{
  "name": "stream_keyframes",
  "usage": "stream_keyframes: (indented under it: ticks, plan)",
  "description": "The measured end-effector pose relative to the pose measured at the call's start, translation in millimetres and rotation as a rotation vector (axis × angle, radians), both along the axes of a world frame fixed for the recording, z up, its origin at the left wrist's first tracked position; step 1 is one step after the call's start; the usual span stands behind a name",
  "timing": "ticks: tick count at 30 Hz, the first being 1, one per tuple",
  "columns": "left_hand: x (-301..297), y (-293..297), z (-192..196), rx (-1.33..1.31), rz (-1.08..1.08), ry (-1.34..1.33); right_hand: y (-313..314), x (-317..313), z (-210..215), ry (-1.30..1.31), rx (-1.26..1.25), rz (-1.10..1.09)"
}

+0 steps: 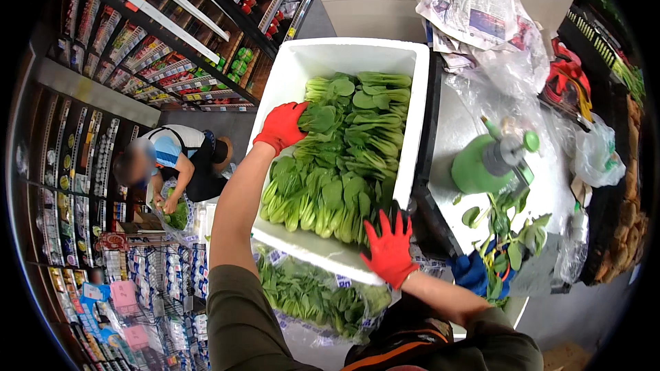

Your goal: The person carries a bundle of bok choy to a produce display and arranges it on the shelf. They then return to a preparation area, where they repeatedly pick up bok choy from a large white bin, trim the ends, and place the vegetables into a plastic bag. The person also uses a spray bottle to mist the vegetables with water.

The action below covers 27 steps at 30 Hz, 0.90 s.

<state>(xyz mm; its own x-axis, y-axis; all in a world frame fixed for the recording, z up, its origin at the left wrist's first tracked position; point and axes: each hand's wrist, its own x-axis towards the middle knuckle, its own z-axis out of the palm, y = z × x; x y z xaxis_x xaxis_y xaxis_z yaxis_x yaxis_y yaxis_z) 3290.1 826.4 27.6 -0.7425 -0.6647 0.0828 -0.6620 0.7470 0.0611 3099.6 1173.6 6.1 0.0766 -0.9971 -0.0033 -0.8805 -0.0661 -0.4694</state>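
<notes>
A white foam box [421, 96] holds rows of leafy greens [330, 192] with pale green stalks, like choy sum. At the box's left side, my left hand [282, 128] in a red glove is closed around a bunch of these greens [320, 118], whose leaves partly hide the fingers. My right hand [390, 249], in a red glove with dark fingertips, is spread open over the near right corner. Its fingers reach onto the rim beside the nearest greens. Below the box, a clear plastic bag [295, 326] contains more leafy greens.
On the metal table to the right are a green spray bottle [481, 163], loose leaves and stems [505, 254], blue cloth or glove [470, 273] and crumpled newspaper [481, 17]. At left, another person [182, 151] crouches over greens. Stocked shelves [151, 48] stand beyond.
</notes>
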Motion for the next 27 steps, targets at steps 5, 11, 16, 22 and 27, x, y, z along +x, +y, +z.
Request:
stream_keyframes:
  ticks: [5,11,16,22,27]
  plan:
    - [-30.6,-57.8,-24.8,-0.051,-0.048,-0.13,-2.9,-5.2,-2.8,-0.062,0.035,-0.018]
    - [-65.6,-115.6,-27.6,-0.146,-0.168,-0.196,-8.1,-9.2,-7.4,-0.077,-0.013,-0.003]
    - [-74.4,-135.7,-72.1,-0.31,-0.027,-0.278,-8.5,-8.7,-10.6,-0.062,-0.041,-0.003]
    - [-54.3,-131.5,-101.7,-0.223,0.021,-0.204,-11.3,-10.3,-10.7,-0.11,-0.025,0.003]
    - [-41.0,-126.2,-105.1,-0.25,0.023,-0.218,-10.9,-9.6,-8.7,-0.084,-0.015,0.008]
